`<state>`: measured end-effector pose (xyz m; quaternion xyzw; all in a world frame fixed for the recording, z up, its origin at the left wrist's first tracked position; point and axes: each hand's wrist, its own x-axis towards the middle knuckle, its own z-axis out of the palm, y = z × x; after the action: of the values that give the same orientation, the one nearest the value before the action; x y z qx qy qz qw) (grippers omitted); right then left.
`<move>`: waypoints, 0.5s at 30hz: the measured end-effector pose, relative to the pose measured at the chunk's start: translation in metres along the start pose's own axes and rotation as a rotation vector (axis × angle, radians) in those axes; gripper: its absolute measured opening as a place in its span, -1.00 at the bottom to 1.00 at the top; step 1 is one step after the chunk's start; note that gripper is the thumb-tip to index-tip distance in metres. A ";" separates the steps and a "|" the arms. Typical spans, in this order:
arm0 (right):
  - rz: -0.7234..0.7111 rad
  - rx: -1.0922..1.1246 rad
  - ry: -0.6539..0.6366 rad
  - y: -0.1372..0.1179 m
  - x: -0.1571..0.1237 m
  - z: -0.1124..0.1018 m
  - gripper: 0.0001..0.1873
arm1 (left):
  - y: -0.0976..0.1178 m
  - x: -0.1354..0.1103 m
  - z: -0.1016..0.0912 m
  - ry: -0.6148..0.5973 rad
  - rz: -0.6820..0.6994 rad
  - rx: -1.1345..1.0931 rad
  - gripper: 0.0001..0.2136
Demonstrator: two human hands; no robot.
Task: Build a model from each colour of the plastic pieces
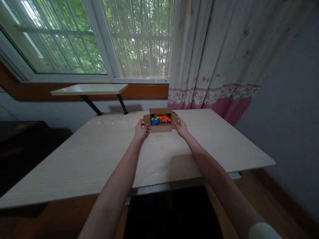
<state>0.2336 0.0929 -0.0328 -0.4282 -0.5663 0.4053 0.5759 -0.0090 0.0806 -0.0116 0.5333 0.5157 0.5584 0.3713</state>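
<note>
A small open cardboard box is at the far side of the table, its flaps folded outward. Inside lie several small colourful pieces, orange, blue and yellow-green; their exact kind is too small to make out. My left hand grips the box at its left side, thumb and fingers about the left flap. On the opposite side my right hand holds the right flap in the same way. Both arms are stretched forward over the table.
The pale wooden table spans the view. A raised white shelf on black legs stands at its back left. Behind are a barred window and a floral curtain. A dark piece of furniture is at left.
</note>
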 end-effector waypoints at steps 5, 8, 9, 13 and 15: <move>-0.064 -0.244 0.031 -0.006 -0.004 -0.003 -0.63 | -0.002 -0.002 0.002 -0.027 -0.002 -0.009 -0.74; -0.128 -0.422 0.067 -0.011 -0.007 -0.005 -0.66 | -0.002 -0.003 0.003 -0.026 0.008 -0.002 -0.74; -0.140 -0.457 0.071 -0.013 -0.008 -0.006 -0.67 | -0.002 -0.003 0.003 -0.022 0.010 0.007 -0.73; -0.145 -0.516 0.085 -0.017 -0.011 -0.005 -0.66 | -0.002 -0.003 0.003 -0.017 -0.008 0.035 -0.70; -0.141 -0.526 0.106 -0.019 -0.012 -0.004 -0.66 | -0.002 -0.003 0.002 -0.014 0.001 0.074 -0.69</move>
<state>0.2366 0.0759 -0.0184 -0.5431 -0.6496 0.1805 0.5004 -0.0066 0.0783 -0.0141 0.5507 0.5331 0.5356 0.3546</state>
